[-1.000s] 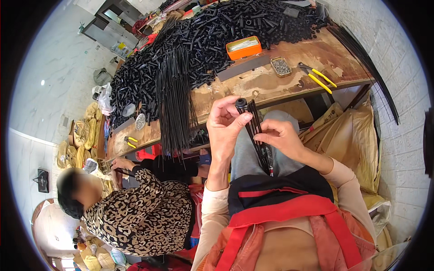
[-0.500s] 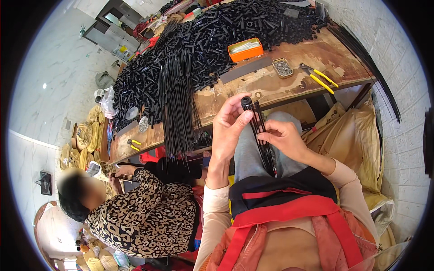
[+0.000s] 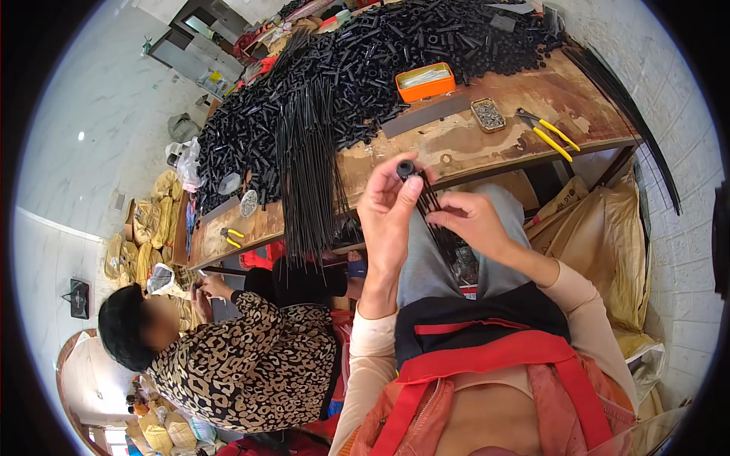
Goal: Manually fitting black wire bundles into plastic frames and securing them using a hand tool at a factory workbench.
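Observation:
In front of my knees I hold a bundle of thin black rods [image 3: 433, 218] topped by a round black hub [image 3: 406, 169] with a hole in it. My left hand [image 3: 386, 216] is closed round the hub end, the thumb pressed just below the hub. My right hand [image 3: 477, 226] pinches one or more of the rods lower down, thumb against fingers. Between my legs the lower part of the bundle is dark and hard to make out.
A wooden table [image 3: 365, 173] bears a heap of black tubes [image 3: 243, 125], long rods [image 3: 310, 167] overhanging its edge, an orange box [image 3: 427, 93], a dish of small metal pieces [image 3: 498, 126] and yellow-handled pliers [image 3: 555, 144]. A co-worker [image 3: 243, 361] sits at left; sacks [image 3: 601, 235] stand at right.
The bundle has tilted, so its hub faces up more and its lower end no longer lies against my lap. Both hands keep their hold. The whole view has shifted slightly.

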{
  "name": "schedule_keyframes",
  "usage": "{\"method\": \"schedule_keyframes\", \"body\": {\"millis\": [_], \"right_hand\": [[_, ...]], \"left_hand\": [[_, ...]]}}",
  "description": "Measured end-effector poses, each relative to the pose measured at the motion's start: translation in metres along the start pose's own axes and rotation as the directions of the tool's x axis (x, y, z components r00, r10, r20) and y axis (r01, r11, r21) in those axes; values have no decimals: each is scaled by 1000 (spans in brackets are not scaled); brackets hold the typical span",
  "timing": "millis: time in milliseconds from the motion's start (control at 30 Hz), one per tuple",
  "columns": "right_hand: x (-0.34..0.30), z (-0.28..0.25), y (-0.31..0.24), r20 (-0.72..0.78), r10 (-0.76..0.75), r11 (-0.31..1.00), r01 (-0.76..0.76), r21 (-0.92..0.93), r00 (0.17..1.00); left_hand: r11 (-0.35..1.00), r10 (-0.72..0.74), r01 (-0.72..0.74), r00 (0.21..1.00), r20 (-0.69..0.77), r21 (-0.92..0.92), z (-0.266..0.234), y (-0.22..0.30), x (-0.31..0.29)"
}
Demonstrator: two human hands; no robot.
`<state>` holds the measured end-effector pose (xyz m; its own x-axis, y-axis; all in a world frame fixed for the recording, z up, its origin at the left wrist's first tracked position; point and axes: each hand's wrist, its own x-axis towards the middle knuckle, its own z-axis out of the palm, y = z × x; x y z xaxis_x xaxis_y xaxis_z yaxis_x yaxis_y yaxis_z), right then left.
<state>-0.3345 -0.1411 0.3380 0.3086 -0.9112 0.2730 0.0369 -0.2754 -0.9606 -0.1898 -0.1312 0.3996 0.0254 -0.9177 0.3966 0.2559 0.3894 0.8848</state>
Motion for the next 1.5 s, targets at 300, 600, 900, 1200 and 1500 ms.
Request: {"method": "schedule_keyframes", "body": {"millis": [300, 600, 900, 1200, 1500], "right_hand": [[-17, 4, 44, 37, 163, 985, -165, 57, 986], [-6, 5, 55, 27, 256, 963, -257, 75, 966], [11, -108, 47, -52, -256, 592, 115, -798, 965], [49, -233, 78, -229, -265, 164, -190, -968, 937], [4, -168, 27, 84, 330, 883, -339, 324, 940]], "left_hand": [[986, -111, 112, 994, -16, 120, -5, -36, -20], [965, -138, 149, 988, -66, 217, -4, -55, -11], [974, -93, 102, 994, -55, 202, -13, -60, 13], [937, -254, 199, 953, 167, 288, -10, -81, 14], [941, -298, 281, 952, 65, 190, 13, -49, -21]]}}
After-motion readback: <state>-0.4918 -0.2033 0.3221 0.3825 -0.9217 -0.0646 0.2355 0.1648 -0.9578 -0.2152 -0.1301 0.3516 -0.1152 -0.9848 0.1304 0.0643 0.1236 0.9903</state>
